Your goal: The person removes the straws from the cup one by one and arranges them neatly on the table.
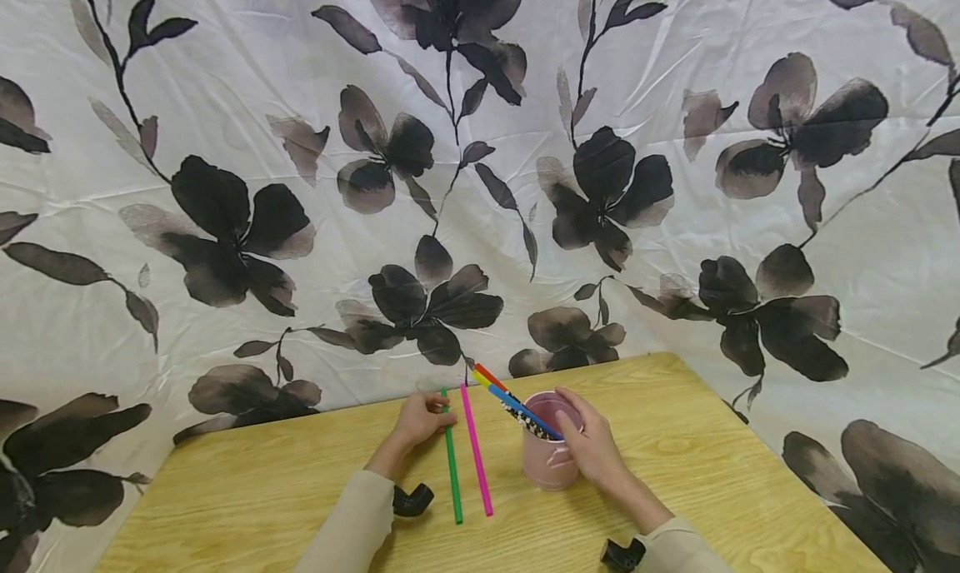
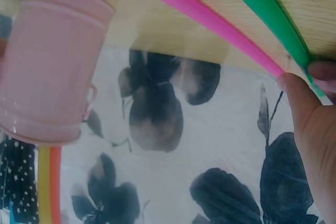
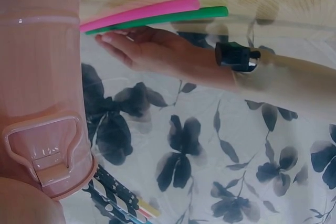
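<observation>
My right hand (image 1: 596, 444) grips a pink metal cup (image 1: 550, 473) by its rim, on the side of its small handle (image 3: 47, 148). Several straws, among them orange, yellow, blue and black-and-white patterned ones, lean out of the cup to the left; one is a blue straw (image 1: 504, 396). A green straw (image 1: 454, 481) lies on the table. My left hand (image 1: 420, 421) has it between thumb and fingers near its far end. Beside the green straw lies a pink straw (image 1: 477, 460), whose far end is close to the left thumb (image 2: 296, 95).
All of this is on a light wooden table (image 1: 300, 473). Along its back edge hangs a white cloth (image 1: 510, 265) printed with dark flowers. Each wrist carries a black camera mount, such as the left mount (image 1: 412, 500).
</observation>
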The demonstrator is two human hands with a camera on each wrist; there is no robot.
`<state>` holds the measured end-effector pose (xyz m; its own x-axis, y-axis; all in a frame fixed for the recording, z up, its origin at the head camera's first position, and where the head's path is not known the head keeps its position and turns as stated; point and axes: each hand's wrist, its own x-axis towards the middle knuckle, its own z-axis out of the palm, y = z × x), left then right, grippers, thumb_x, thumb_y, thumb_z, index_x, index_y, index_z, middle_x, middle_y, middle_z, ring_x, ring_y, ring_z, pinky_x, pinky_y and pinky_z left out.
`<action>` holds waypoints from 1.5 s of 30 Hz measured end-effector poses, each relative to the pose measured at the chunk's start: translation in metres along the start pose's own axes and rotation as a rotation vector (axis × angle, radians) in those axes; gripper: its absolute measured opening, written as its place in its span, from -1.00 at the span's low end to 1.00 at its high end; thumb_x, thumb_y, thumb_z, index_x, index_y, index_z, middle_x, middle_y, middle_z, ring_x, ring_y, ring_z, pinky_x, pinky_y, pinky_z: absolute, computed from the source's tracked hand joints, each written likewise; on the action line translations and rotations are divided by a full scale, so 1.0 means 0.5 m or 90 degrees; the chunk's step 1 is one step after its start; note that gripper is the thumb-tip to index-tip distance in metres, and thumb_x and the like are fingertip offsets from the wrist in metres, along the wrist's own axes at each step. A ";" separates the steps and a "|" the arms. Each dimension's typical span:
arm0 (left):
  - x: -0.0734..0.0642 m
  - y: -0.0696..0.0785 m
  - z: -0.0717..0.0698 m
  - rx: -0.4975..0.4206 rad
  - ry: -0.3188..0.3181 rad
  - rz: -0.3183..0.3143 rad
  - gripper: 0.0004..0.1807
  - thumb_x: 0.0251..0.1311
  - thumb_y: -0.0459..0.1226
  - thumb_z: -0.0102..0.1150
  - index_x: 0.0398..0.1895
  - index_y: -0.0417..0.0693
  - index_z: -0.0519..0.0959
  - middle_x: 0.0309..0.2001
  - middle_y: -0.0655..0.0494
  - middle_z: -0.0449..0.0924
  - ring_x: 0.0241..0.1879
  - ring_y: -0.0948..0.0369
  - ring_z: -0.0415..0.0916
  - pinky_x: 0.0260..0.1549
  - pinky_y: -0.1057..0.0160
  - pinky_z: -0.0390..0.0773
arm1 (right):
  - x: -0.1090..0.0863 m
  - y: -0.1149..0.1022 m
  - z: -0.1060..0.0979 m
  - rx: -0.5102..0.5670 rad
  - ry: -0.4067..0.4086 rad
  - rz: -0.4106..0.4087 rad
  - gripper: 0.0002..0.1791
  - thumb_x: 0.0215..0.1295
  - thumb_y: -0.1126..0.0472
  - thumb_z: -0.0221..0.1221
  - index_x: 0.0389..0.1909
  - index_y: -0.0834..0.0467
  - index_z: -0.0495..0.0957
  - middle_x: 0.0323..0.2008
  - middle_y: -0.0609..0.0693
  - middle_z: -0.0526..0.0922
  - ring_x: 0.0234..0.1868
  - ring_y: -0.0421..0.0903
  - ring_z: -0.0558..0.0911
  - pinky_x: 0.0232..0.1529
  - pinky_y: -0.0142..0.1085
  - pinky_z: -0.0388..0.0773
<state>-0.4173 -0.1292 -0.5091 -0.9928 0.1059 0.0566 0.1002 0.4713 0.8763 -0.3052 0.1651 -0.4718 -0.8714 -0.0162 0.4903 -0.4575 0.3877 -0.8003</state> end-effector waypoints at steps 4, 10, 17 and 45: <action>-0.002 -0.005 -0.003 -0.009 0.002 0.008 -0.63 -0.10 -0.34 0.32 -0.17 -0.33 0.53 -0.39 -0.02 0.47 -0.45 0.20 0.45 -0.55 0.29 0.55 | 0.000 -0.003 0.000 -0.008 -0.009 -0.002 -0.58 0.27 0.08 0.02 0.13 0.10 0.36 0.03 -0.03 0.45 0.02 -0.12 0.43 0.02 -0.16 0.36; -0.010 -0.012 -0.011 -0.057 0.020 0.014 -0.64 -0.08 -0.34 0.30 -0.17 -0.32 0.54 -0.37 -0.06 0.47 -0.40 0.17 0.43 -0.50 0.27 0.56 | -0.006 -0.054 -0.008 0.018 -0.014 0.008 -0.60 0.27 0.23 0.02 0.13 0.18 0.34 0.04 0.14 0.43 0.03 0.03 0.43 0.01 -0.08 0.35; -0.030 -0.016 -0.020 -0.125 0.041 0.022 -0.72 -0.05 -0.43 0.24 -0.22 -0.36 0.54 -0.46 -0.04 0.48 -0.50 0.17 0.50 -0.50 0.23 0.57 | 0.000 -0.013 0.000 -0.008 -0.001 -0.005 -0.59 0.27 0.12 0.02 0.13 0.10 0.36 0.04 0.02 0.46 0.01 -0.09 0.44 0.01 -0.15 0.36; -0.200 0.264 -0.050 -0.060 -0.038 0.252 -0.80 0.10 -0.29 0.15 -0.20 -0.13 0.57 -0.28 -0.02 0.55 -0.36 0.07 0.49 -0.47 0.28 0.52 | -0.002 -0.011 0.001 0.037 0.000 0.020 -0.61 0.27 0.11 0.02 0.12 -0.01 0.36 0.04 0.02 0.44 -0.02 -0.06 0.46 -0.30 -0.38 0.53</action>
<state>-0.3063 -0.0997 -0.3871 -0.8730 0.3151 0.3722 0.4639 0.3015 0.8330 -0.3019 0.1627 -0.4681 -0.8858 -0.0051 0.4640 -0.4390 0.3333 -0.8344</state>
